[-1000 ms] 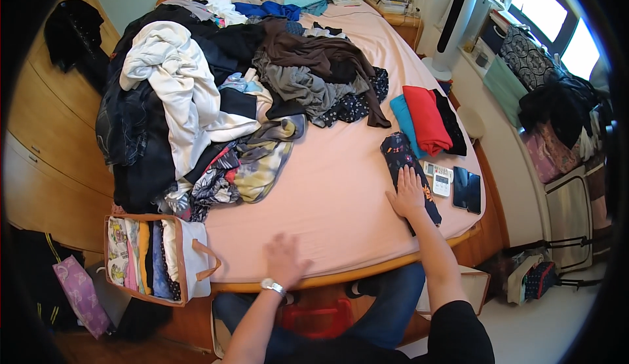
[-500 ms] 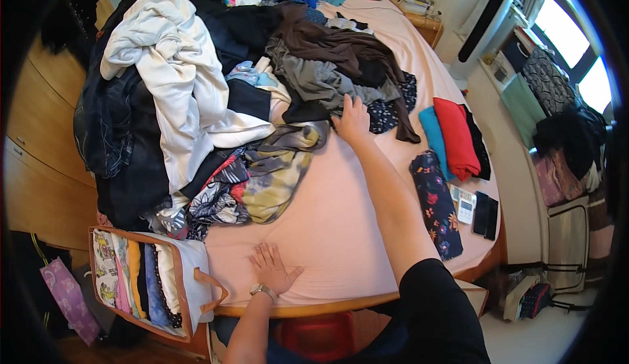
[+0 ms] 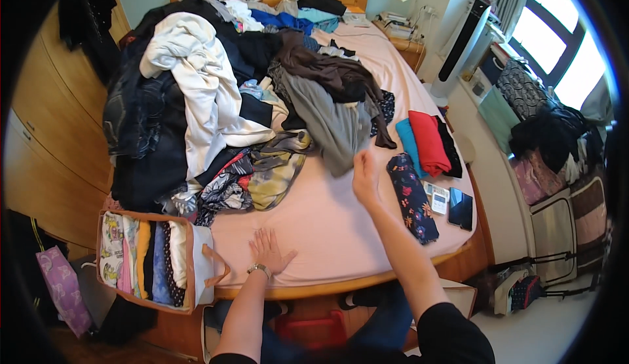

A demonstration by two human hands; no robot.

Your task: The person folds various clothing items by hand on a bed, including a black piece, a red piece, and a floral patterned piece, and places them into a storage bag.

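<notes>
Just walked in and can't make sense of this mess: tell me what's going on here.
A person leans over a bed heaped with clothes. The right hand pulls a grey garment out of the pile; the left hand rests flat on the pink sheet. Folded pieces lie to the right: a dark floral roll and a red and blue stack. A fabric organiser of folded clothes sits beside the bed.

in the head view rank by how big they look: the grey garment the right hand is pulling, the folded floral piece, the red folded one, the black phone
1. grey garment
2. folded floral piece and red folded one: too alike to rank
3. black phone

The right hand grips the grey garment's lower edge.
</notes>
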